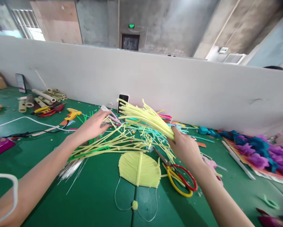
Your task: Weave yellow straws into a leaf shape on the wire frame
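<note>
Right grip: the right grip [185,148] is closed around the near end of a bundle of pale yellow chenille stems [148,118], thumb and fingers wrapped on it; the bundle's free end fans out up and to the left of that grip.
Left grip: the left grip [99,123] is spread, thumb and forefinger apart, with nothing visibly pinched; whether its fingertips touch the clutter beneath, I cannot tell.
Yellow leaf: the leaf [129,167] lies flat on the green counter [96,201], below and left of the right grip; stems sit side by side across a midrib, and its outline looks complete.
Tuft and wire: a small yellow tuft [135,205] lies below the leaf, with thin wire looping from it towards both lower corners.
Still unworked: the bundle is apart from the leaf, and loose yellow stems [117,144] lie tangled between the two grips, so by my judgement much material remains unused.
Scissors: the red-and-yellow scissors [168,163] lie just below the right grip, held by neither hand.
Glue gun: the yellow glue gun [73,113] lies left of the left grip, untouched.
Exit sign: the green sign [131,26], far beyond both grips, reads "EXIT", with smaller characters above it unreadable.
Wall writing: faint marks beyond the partition [141,72] are illegible.
Brands: none readable.
</note>
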Tool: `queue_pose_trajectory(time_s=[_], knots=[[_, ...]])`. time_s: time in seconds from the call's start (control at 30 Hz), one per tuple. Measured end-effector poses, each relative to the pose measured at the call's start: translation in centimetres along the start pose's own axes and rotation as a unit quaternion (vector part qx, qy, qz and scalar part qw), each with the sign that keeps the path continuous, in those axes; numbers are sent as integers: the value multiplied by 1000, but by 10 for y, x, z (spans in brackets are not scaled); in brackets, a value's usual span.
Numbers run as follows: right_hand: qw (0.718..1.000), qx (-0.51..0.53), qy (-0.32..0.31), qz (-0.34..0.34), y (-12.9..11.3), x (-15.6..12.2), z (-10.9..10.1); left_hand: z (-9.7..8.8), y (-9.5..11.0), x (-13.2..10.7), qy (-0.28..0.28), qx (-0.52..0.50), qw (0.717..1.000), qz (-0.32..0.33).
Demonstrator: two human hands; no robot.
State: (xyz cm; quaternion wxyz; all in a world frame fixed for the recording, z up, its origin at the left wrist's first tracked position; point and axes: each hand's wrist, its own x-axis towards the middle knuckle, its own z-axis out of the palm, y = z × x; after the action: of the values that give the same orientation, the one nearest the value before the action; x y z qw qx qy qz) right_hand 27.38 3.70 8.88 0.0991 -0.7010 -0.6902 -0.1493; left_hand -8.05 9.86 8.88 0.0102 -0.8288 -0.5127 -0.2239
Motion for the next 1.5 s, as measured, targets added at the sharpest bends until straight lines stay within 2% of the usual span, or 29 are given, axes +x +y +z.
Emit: queue_pose_trajectory(time_s=[0.1, 0.17, 0.2, 0.23, 0.3, 0.37, 0.43, 0.47, 0.57, 0.63, 0.7, 0.97, 1.17, 1.33, 1.43, 1.5], knots=[[1000, 6, -2, -21, -8, -16, -3, -23, 28, -9, 176, 4, 983, -48], [998, 0, 9, -65, -18, -33, -5, -40, 53, -20, 222, 5, 974, -40], [995, -7, 22, -95, -23, -44, -5, -46, 65, -26, 215, 2, 976, -20], [992, -19, 35, -123, -29, -55, -4, -48, 77, -34, 174, -1, 985, 13], [978, -36, 60, -196, -41, -82, 1, -40, 98, -52, 45, -5, 995, 93], [966, -31, 68, -246, -52, -111, 12, -16, 112, -74, -82, -11, 983, 166], [965, 1, 49, -257, -59, -137, 25, 17, 118, -97, -176, -20, 957, 230], [966, 20, 41, -255, -61, -148, 31, 33, 118, -108, -200, -19, 948, 249], [968, 41, 36, -246, -61, -167, 43, 69, 113, -132, -215, 3, 948, 235], [968, 50, 29, -245, -60, -170, 44, 78, 109, -140, -201, 12, 950, 237], [968, 60, 18, -243, -60, -169, 43, 81, 106, -144, -187, 23, 951, 246], [968, 57, 2, -243, -63, -171, 46, 78, 109, -147, -155, 60, 954, 249], [950, 63, 23, -306, -54, -169, 46, 66, 114, -142, -167, 22, 955, 244], [927, 38, 42, -372, -44, -148, 27, 50, 116, -131, -174, -20, 952, 250], [912, 19, 81, -403, -42, -126, 9, 48, 112, -125, -160, -38, 958, 234], [895, 8, 128, -428, -44, -107, -1, 51, 106, -121, -144, -26, 966, 211]])
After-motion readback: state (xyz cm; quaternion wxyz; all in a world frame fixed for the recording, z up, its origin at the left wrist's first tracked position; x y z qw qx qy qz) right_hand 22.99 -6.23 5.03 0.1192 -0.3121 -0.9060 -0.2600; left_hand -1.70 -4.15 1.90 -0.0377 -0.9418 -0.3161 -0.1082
